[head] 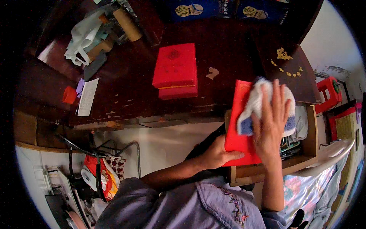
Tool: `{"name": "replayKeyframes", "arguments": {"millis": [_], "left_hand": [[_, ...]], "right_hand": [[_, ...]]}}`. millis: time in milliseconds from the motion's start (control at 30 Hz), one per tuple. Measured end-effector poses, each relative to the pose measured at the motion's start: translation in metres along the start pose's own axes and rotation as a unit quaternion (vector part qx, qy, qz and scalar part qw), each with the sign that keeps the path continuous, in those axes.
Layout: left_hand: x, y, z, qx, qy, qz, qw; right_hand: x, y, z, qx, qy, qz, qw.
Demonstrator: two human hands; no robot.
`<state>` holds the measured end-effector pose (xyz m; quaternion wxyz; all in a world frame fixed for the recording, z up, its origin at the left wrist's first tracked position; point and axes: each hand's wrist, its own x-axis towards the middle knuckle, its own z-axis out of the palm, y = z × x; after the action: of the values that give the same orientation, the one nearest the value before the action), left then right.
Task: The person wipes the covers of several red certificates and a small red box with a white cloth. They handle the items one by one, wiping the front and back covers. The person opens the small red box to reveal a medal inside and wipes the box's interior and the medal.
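My left hand (218, 156) grips a flat red booklet or folder (237, 114) by its lower left edge, thumb on top. The red thing is held tilted over an open wooden drawer (313, 137). My right hand (271, 128) lies flat on a white towelling cloth (250, 107) with a blue band, pressing it against the red surface. The fingers are stretched out and slightly blurred. Cloth and hand hide most of the right part of the red thing. On the dark wooden desk (128, 71) sits a closed red box (177, 65) with a dark emblem on its lid.
Inside the drawer are a grey plastic bag (300, 123) and dark flat items. A written paper pad (88, 97) and an orange-red roll (69, 95) lie at the desk's left. Behind are a white bag (85, 31), a cardboard tube (127, 24) and blue printed boxes (211, 11).
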<state>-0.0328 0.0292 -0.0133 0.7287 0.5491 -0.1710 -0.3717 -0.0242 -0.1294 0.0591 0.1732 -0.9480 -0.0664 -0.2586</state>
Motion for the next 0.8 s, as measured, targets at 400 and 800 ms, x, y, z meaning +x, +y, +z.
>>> {"name": "replayKeyframes", "arguments": {"millis": [400,800], "left_hand": [[0.004,0.000,0.000,-0.018,0.031,0.040,0.999],[0.010,-0.004,0.003,0.050,0.034,0.061,0.996]], "right_hand": [[0.013,0.010,0.010,0.001,0.049,0.020,0.999],[0.023,0.005,0.004,0.000,0.001,-0.014,1.000]]}}
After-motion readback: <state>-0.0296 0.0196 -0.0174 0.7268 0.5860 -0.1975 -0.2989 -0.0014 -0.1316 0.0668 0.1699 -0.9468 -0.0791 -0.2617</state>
